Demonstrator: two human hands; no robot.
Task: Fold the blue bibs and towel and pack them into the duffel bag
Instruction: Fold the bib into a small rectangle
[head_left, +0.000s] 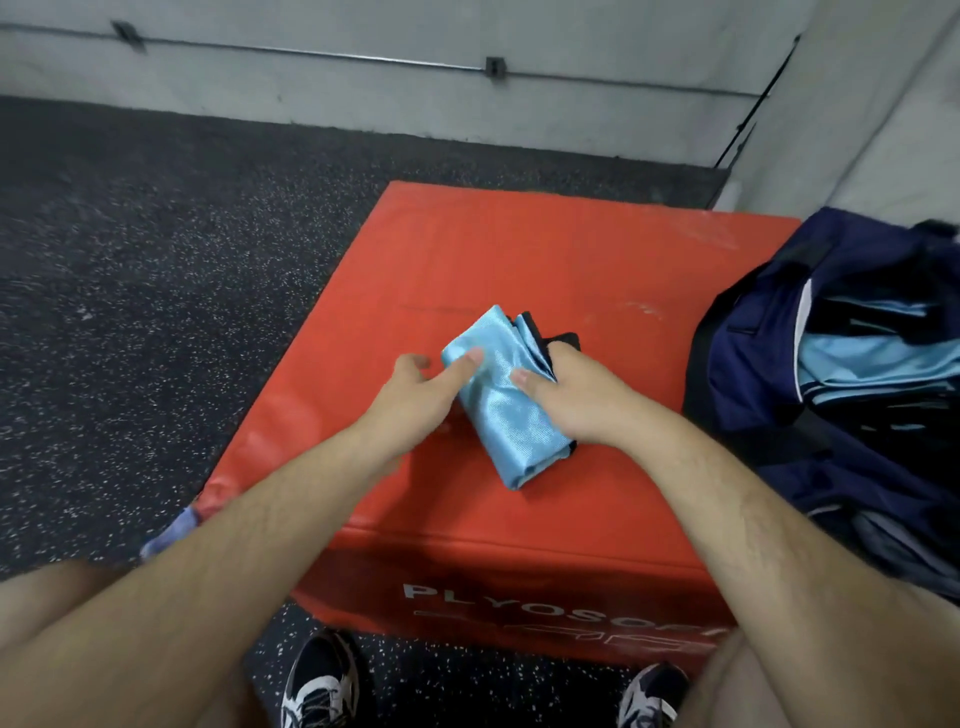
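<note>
Step in hand, by my read: finishing the fold on one light-blue bib (506, 415) before it goes in the bag. The bib lies as a narrow folded bundle w/ dark trim at its far end, roughly mid-top of the red plyo box (545, 249).

Right hand (571, 400) grips the bundle's right edge: thumb on top, fingers curled round the side. Left hand (415, 400) is loose and mostly off the cloth; one digit presses the top-left corner and the rest hold nothing.

The navy duffel bag (753, 364) is just right of the bib, mouth open, w/ folded light-blue pieces (872, 358) already inside. Can't tell if the bag sits on the box or beside it.

To do it well, imo:
- The fabric looks slick, so layers will prob slide. Pin it flat w/ the left hand while the right squares the edges.
- Tuck the dark trim in so nothing flaps.
- Lift w/ both hands, one under and one over, so the fold doesn't spring open in transit.
- Lay it flat on the stack inside, not stuffed in.

A bluish cloth (169, 532) lies on the floor by the box's near-left corner, partly hidden by the arm. It may be the towel, but I can't tell.
</note>
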